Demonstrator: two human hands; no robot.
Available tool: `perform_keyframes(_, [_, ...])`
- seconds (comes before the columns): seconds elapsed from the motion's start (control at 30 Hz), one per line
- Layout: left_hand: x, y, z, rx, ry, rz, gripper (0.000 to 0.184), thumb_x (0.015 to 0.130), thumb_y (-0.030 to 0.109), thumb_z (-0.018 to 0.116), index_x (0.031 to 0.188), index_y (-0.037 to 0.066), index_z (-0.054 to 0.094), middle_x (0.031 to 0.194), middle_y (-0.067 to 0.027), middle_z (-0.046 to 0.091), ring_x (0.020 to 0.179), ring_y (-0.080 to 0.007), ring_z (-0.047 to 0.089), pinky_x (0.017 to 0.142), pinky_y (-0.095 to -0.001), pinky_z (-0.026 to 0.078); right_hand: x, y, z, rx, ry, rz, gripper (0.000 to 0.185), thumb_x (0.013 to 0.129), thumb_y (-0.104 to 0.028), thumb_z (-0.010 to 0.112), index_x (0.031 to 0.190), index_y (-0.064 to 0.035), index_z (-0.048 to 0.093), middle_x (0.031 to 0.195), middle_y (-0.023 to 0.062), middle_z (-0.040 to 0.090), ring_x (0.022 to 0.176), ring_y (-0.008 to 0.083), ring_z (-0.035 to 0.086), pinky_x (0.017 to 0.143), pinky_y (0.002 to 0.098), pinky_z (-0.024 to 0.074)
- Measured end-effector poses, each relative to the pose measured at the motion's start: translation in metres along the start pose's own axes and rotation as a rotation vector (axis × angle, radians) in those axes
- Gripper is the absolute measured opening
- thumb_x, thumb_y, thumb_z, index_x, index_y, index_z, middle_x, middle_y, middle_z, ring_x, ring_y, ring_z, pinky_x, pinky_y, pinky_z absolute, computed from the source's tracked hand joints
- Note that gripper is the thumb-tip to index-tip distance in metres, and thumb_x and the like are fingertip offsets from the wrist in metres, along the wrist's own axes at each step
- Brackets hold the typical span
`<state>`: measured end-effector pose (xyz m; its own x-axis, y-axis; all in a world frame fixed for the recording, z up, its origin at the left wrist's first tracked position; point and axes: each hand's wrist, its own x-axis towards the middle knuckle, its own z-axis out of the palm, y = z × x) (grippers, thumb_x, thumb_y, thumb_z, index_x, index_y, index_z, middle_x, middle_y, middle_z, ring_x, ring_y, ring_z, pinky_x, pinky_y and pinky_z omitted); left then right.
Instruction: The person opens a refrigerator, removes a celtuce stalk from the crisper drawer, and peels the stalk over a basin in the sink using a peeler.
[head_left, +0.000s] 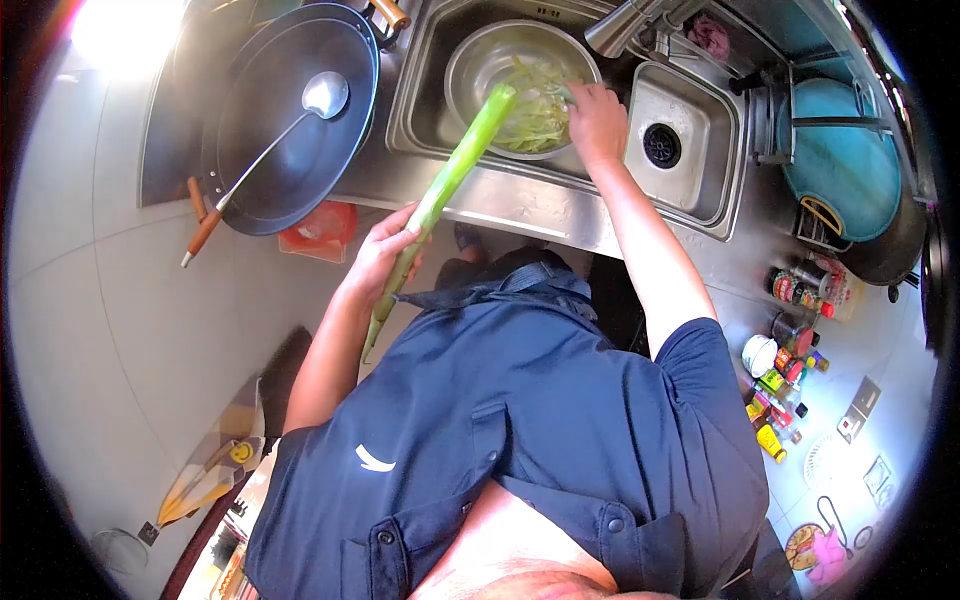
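Observation:
My left hand [387,252] is closed around the lower part of a long green celtuce stem [458,170]. The stem slants up and to the right, its pale, peeled-looking top end over the rim of a metal bowl [470,62]. Thin green peelings [537,112] lie in the bowl, which sits in the left sink basin [425,75]. At the bowl's right edge is my right hand [600,122], fingers curled together just right of the stem's tip. A small greyish thing shows at its fingertips; its kind I cannot make out.
On the left stands a large dark wok [270,110] with a wooden-handled ladle [325,95] in it. The faucet [620,28] is behind the bowl, beside the right sink basin [685,180]. Several bottles and jars [785,370] stand along the right counter, below a blue round board [840,160].

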<state>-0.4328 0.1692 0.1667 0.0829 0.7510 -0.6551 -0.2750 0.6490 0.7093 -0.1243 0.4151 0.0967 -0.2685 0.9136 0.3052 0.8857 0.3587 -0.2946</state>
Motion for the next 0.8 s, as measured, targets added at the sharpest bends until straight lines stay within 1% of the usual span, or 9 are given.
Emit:
perform_keyframes(0.13, [-0.001, 0.002, 0.003, -0.041, 0.007, 0.02, 0.059, 0.098, 0.022, 0.062, 0.152, 0.008, 0.045, 0.096, -0.0048, 0.064, 0.066, -0.0123, 0.06, 0.051, -0.0255, 0.05, -0.002, 0.005, 0.008, 0.082, 0.122, 0.025, 0.033, 0.082, -0.015, 0.072, 0.114, -0.0171, 0.073, 0.104, 0.0054, 0.068, 0.102, 0.0301, 0.063, 0.085, 0.0451, 0.0505])
perform_keyframes(0.2, [-0.003, 0.004, 0.003, -0.04, 0.004, 0.001, 0.059, 0.097, 0.023, 0.063, 0.152, 0.007, 0.046, 0.096, -0.0052, 0.064, 0.066, -0.0124, 0.06, 0.051, -0.0255, 0.05, -0.004, 0.006, 0.008, 0.086, 0.009, 0.009, 0.036, 0.082, -0.014, 0.072, 0.118, -0.0173, 0.073, 0.105, 0.0062, 0.068, 0.103, 0.0307, 0.063, 0.087, 0.0447, 0.0506])
perform_keyframes(0.33, [-0.004, 0.004, 0.005, -0.045, 0.01, 0.005, 0.059, 0.097, 0.023, 0.063, 0.151, 0.007, 0.046, 0.097, -0.0055, 0.064, 0.065, -0.0124, 0.06, 0.05, -0.0255, 0.049, -0.005, 0.004, 0.003, 0.112, 0.066, 0.053, 0.037, 0.082, -0.014, 0.071, 0.119, -0.0174, 0.072, 0.106, 0.0075, 0.069, 0.103, 0.0315, 0.063, 0.088, 0.0439, 0.0506])
perform_keyframes(0.53, [-0.003, 0.003, 0.004, -0.035, -0.001, -0.013, 0.059, 0.097, 0.023, 0.063, 0.151, 0.007, 0.047, 0.097, -0.0056, 0.064, 0.064, -0.012, 0.06, 0.049, -0.0255, 0.05, -0.013, 0.015, 0.008, 0.087, -0.081, 0.039, 0.037, 0.085, -0.013, 0.069, 0.121, -0.0168, 0.072, 0.109, 0.0094, 0.07, 0.104, 0.033, 0.062, 0.09, 0.0453, 0.0504])
perform_keyframes(0.6, [-0.001, 0.002, 0.003, -0.052, -0.003, 0.015, 0.059, 0.097, 0.024, 0.063, 0.15, 0.006, 0.047, 0.096, -0.0055, 0.064, 0.064, -0.012, 0.06, 0.049, -0.0255, 0.05, -0.009, 0.013, 0.004, 0.089, -0.008, 0.127, 0.037, 0.086, -0.014, 0.068, 0.123, -0.0169, 0.071, 0.111, 0.0105, 0.069, 0.106, 0.0336, 0.062, 0.092, 0.0455, 0.0503])
perform_keyframes(0.63, [0.0, 0.001, 0.002, -0.054, -0.002, 0.015, 0.059, 0.097, 0.024, 0.063, 0.15, 0.006, 0.047, 0.096, -0.0055, 0.064, 0.064, -0.012, 0.06, 0.049, -0.0255, 0.05, -0.009, 0.015, 0.008, 0.09, -0.01, 0.126, 0.037, 0.086, -0.014, 0.068, 0.123, -0.0169, 0.071, 0.111, 0.0105, 0.069, 0.106, 0.0336, 0.062, 0.092, 0.0455, 0.0503])
perform_keyframes(0.7, [-0.001, 0.001, 0.001, -0.037, -0.029, 0.022, 0.059, 0.097, 0.024, 0.063, 0.15, 0.005, 0.047, 0.097, -0.0054, 0.064, 0.064, -0.012, 0.06, 0.049, -0.0255, 0.05, -0.014, 0.018, 0.015, 0.132, -0.124, 0.119, 0.038, 0.086, -0.015, 0.068, 0.124, -0.0162, 0.07, 0.115, 0.0114, 0.069, 0.108, 0.034, 0.062, 0.094, 0.0445, 0.0506])
perform_keyframes(0.73, [0.0, 0.002, 0.001, -0.036, -0.031, 0.024, 0.059, 0.097, 0.024, 0.063, 0.15, 0.005, 0.047, 0.097, -0.0054, 0.064, 0.064, -0.012, 0.06, 0.049, -0.0255, 0.05, -0.014, 0.017, 0.016, 0.131, -0.122, 0.12, 0.038, 0.086, -0.015, 0.068, 0.124, -0.0162, 0.07, 0.115, 0.0114, 0.069, 0.108, 0.034, 0.062, 0.094, 0.0445, 0.0506])
perform_keyframes(0.8, [-0.001, 0.002, 0.002, -0.03, -0.015, 0.026, 0.059, 0.097, 0.025, 0.063, 0.149, 0.005, 0.047, 0.096, -0.0053, 0.064, 0.064, -0.012, 0.06, 0.049, -0.0254, 0.05, -0.014, 0.011, 0.015, 0.253, -0.062, 0.234, 0.038, 0.087, -0.017, 0.068, 0.125, -0.0149, 0.07, 0.119, 0.0114, 0.069, 0.112, 0.0343, 0.062, 0.095, 0.0448, 0.0506])
